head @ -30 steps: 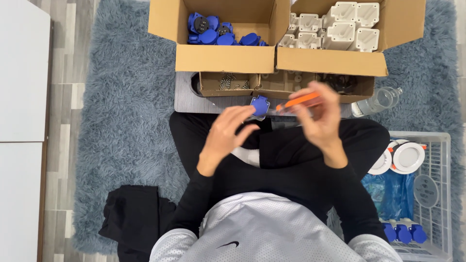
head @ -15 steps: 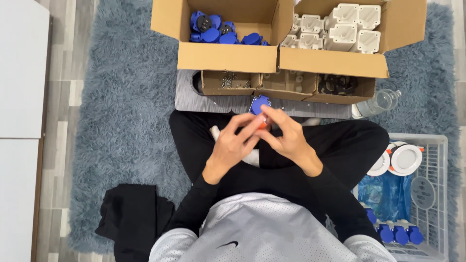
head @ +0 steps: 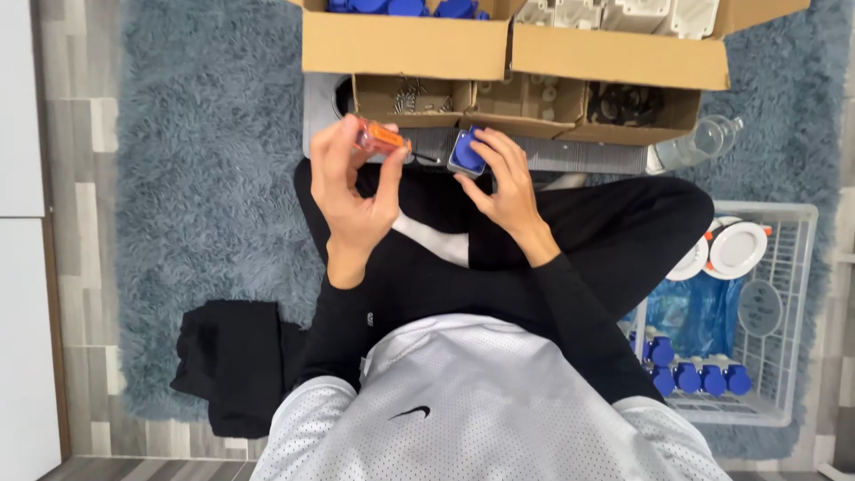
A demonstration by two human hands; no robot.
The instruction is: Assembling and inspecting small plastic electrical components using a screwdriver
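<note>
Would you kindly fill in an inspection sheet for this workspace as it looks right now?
Surface: shaggy grey-blue rug on a wood-look floor; the person sits cross-legged on it.
Job's things: orange-handled tool in the left hand; blue plastic part in the right hand.
Clutter: two open cardboard boxes, a low divided tray of small hardware, a clear bottle, a white wire basket holding blue parts and round white fittings, a black cloth.
Grippers: fingers of both hands closed on their items.
Cables: nothing seen.
Surroundings: white cabinet at the left edge.
</note>
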